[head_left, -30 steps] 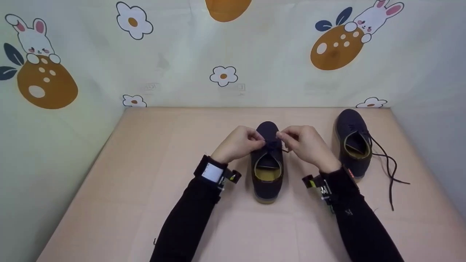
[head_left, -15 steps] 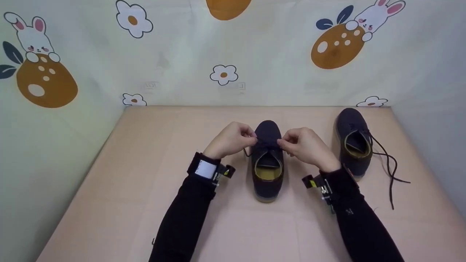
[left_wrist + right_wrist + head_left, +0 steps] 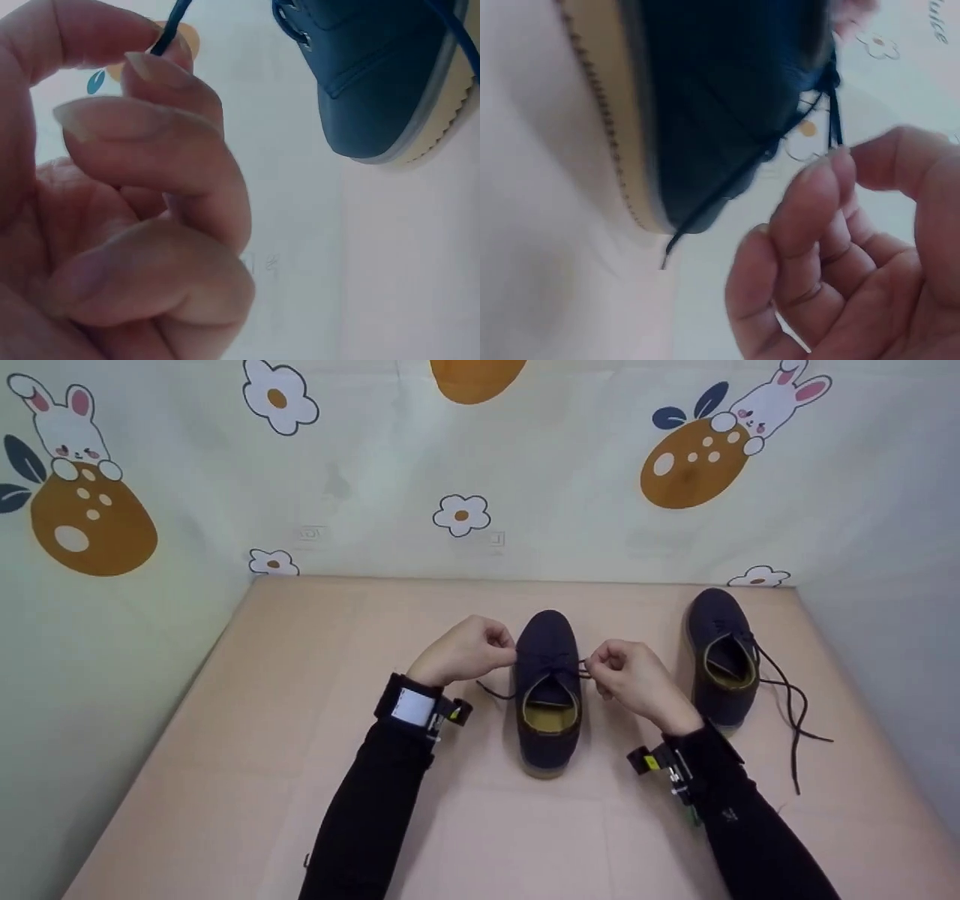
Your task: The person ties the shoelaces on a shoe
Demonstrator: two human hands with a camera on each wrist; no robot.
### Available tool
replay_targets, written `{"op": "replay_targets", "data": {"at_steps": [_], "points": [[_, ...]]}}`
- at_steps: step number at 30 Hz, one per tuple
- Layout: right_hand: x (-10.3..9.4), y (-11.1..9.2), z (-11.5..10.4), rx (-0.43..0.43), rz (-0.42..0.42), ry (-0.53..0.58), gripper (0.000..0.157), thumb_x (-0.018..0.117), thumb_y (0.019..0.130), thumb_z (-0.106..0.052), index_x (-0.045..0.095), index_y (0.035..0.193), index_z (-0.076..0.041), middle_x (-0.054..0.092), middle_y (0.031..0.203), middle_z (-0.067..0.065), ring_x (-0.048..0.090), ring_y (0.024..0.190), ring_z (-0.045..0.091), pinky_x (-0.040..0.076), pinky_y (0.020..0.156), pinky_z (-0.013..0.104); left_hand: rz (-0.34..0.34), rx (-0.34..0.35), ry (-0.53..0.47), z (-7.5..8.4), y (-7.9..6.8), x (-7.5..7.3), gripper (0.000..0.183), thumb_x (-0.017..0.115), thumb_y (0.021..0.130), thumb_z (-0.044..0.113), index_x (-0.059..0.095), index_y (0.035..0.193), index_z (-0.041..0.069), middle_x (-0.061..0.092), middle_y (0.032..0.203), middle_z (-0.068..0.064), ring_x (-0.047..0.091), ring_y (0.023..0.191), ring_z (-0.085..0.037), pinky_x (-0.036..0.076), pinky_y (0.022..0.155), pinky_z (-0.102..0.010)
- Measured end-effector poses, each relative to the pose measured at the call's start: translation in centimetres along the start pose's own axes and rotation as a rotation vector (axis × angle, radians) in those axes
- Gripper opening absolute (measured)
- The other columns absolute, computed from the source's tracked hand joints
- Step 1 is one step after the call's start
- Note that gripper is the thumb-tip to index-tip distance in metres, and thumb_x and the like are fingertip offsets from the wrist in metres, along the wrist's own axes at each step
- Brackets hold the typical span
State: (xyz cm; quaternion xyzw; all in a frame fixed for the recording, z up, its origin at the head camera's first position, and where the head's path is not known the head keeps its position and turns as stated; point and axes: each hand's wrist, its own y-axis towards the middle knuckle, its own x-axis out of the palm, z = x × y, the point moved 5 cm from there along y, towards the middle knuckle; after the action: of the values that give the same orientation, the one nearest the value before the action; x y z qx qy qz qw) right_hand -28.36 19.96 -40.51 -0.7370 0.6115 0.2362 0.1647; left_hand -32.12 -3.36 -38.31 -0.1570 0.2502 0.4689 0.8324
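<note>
A dark navy lace-up shoe (image 3: 546,637) stands on the table between my hands, toe pointing away. To its left, my left hand (image 3: 469,651) pinches a shoelace (image 3: 172,26) between thumb and index finger, the other fingers curled. On the right side my right hand (image 3: 630,679) pinches a doubled lace, a loop (image 3: 835,116) that runs from the knot at the shoe's throat. One loose lace end (image 3: 705,199) hangs across the shoe's side in the right wrist view. Another lace tail (image 3: 491,690) lies left of the shoe.
A matching shoe (image 3: 718,619) stands at the right, with long untied laces (image 3: 793,697) trailing onto the table (image 3: 300,720). Behind the table rises a pale backdrop (image 3: 375,457) printed with rabbits and flowers. Both wrists carry strapped cameras.
My hands have drawn apart, the left moving left and the right shifting outward and nearer. Lace now shows stretched out on the shoe's right side, and a tail extends at its left.
</note>
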Motion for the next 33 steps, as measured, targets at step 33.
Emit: {"op": "replay_targets", "data": {"at_steps": [33], "points": [[-0.6, -0.9, 1.4, -0.02, 0.099, -0.049, 0.021, 0.066, 0.096, -0.017, 0.062, 0.078, -0.006, 0.056, 0.056, -0.001, 0.052, 0.051, 0.012, 0.036, 0.048, 0.023, 0.271, 0.047, 0.173, -0.9, -2.2, 1.2, 0.022, 0.063, 0.09, 0.013, 0.073, 0.07, 0.007, 0.063, 0.063, 0.007, 0.053, 0.061, -0.013, 0.043, 0.061, -0.029]]}}
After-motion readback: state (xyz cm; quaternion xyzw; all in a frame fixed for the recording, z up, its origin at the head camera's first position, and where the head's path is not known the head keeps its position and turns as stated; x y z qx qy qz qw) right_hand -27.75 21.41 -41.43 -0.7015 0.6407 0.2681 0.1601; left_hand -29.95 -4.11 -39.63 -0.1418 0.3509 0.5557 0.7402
